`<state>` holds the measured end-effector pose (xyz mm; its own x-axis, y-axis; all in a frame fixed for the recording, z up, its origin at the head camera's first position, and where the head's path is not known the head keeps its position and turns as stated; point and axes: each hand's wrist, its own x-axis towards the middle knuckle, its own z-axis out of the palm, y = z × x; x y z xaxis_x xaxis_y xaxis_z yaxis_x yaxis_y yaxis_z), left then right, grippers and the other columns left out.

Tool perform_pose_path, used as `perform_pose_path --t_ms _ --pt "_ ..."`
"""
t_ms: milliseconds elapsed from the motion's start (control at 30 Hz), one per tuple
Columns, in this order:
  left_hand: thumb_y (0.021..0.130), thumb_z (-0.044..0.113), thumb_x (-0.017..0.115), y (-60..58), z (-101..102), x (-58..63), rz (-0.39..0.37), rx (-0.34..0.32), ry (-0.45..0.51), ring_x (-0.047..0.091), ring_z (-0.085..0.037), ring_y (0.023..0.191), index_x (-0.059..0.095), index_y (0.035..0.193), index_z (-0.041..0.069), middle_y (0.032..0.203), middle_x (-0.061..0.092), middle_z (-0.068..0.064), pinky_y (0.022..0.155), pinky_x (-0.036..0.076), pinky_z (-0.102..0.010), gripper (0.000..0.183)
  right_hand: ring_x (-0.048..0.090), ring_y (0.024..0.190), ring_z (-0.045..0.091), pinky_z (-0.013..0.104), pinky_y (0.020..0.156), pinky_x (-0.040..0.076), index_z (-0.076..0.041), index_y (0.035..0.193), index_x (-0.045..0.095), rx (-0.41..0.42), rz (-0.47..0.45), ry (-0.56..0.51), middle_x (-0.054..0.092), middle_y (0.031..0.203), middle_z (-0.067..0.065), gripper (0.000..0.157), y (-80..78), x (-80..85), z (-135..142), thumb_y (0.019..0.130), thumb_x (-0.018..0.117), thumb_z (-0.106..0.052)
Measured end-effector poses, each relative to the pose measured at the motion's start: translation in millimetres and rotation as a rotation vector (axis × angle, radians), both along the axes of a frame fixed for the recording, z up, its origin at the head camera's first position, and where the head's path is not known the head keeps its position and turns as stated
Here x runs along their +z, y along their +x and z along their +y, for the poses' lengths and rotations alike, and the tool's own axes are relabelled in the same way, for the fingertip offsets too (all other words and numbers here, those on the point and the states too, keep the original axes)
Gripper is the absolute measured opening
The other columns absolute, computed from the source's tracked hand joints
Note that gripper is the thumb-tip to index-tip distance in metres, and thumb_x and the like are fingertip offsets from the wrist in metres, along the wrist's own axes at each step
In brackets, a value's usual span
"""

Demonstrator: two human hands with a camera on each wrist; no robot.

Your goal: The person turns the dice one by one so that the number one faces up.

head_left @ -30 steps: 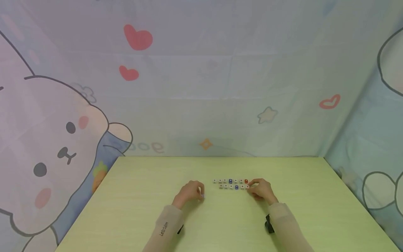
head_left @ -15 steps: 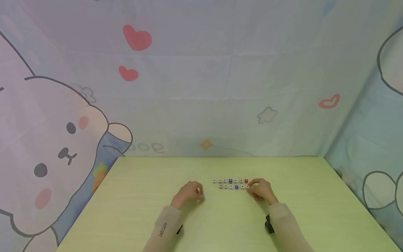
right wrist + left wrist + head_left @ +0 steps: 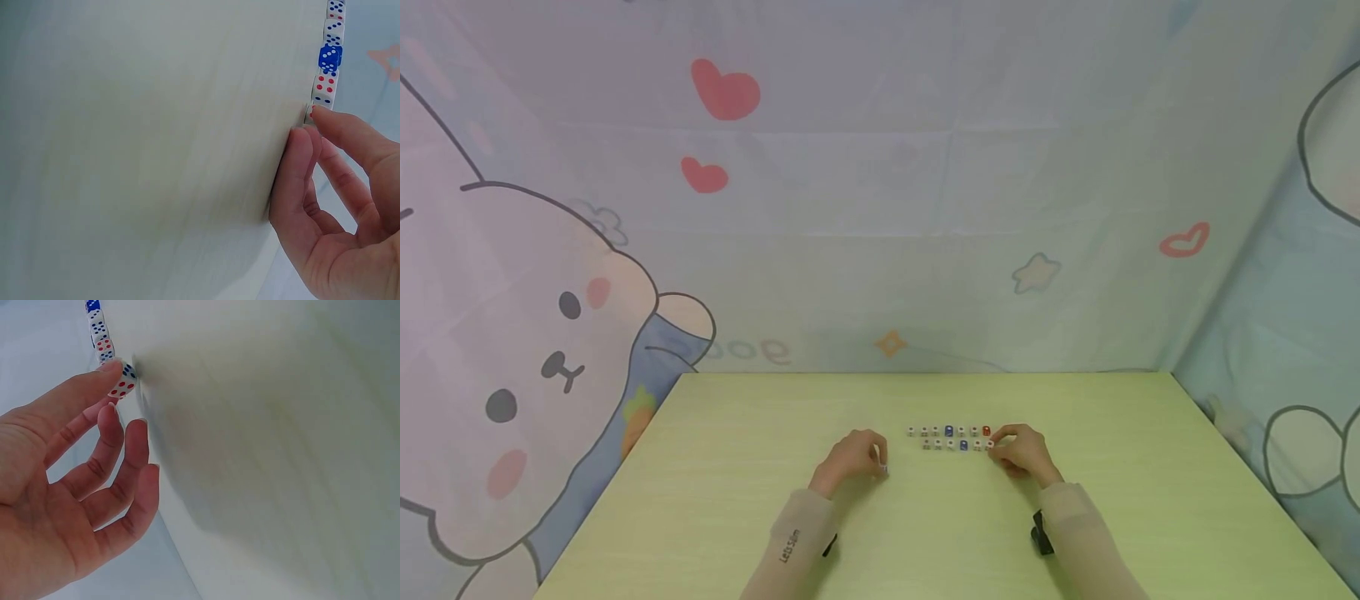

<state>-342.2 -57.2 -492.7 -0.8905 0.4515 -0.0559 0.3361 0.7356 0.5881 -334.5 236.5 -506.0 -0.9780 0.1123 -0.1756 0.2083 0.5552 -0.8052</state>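
Observation:
My left hand (image 3: 852,454) pinches a white die (image 3: 126,381) with red and blue pips between thumb and forefinger, left of two rows of dice and close over the table. The other left fingers curl loosely. At the right end of the near row, my right hand (image 3: 1024,450) has thumb and forefinger on the last white die (image 3: 310,113), mostly covered by the thumb tip. That row is mostly white, with one blue die (image 3: 964,446). In the far row, a blue die (image 3: 949,431) sits among white ones, and a red die (image 3: 987,431) ends it near my right fingertips.
The pale yellow-green table (image 3: 715,483) reaches back to a printed cloth backdrop (image 3: 850,208) with hearts and a cartoon bear. More cloth hangs at the right side. A black strap (image 3: 1042,533) shows at the right sleeve.
The left hand shifts only very slightly and keeps its die. My right hand and both rows of dice look the same.

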Motion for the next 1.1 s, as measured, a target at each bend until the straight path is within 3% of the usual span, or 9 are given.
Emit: perform_pose_path --t_ms 467,833,1100 --pt "0.064 0.008 0.076 0.4 1.9 -0.4 0.011 0.024 -0.045 0.048 -0.012 0.058 0.062 0.082 0.010 0.068 0.057 0.000 0.053 0.037 -0.026 0.023 0.053 0.049 0.012 0.025 0.045 0.047 -0.005 0.091 0.065 0.002 0.007 0.000 0.058 0.062 0.006 0.020 -1.0 -0.7 0.6 0.073 0.069 -0.011" --pt "0.066 0.006 0.073 -3.1 -0.8 -4.3 0.002 0.009 -0.026 0.047 -0.012 0.057 0.064 0.071 0.011 0.065 0.057 0.001 0.051 0.038 -0.024 0.012 0.053 0.049 0.011 0.025 0.045 0.047 -0.005 0.092 0.064 0.003 0.005 0.002 0.057 0.065 0.006 0.021 -1.0 -1.1 0.7 0.072 0.069 -0.010" --pt "0.068 0.006 0.071 -0.4 0.4 2.7 0.027 0.007 -0.011 0.049 -0.011 0.052 0.062 0.073 0.007 0.064 0.060 -0.001 0.049 0.039 -0.024 0.011 0.053 0.048 0.011 0.025 0.045 0.047 -0.004 0.093 0.064 0.011 0.009 0.005 0.057 0.062 0.005 0.023 -0.9 -1.6 1.3 0.072 0.070 -0.010"
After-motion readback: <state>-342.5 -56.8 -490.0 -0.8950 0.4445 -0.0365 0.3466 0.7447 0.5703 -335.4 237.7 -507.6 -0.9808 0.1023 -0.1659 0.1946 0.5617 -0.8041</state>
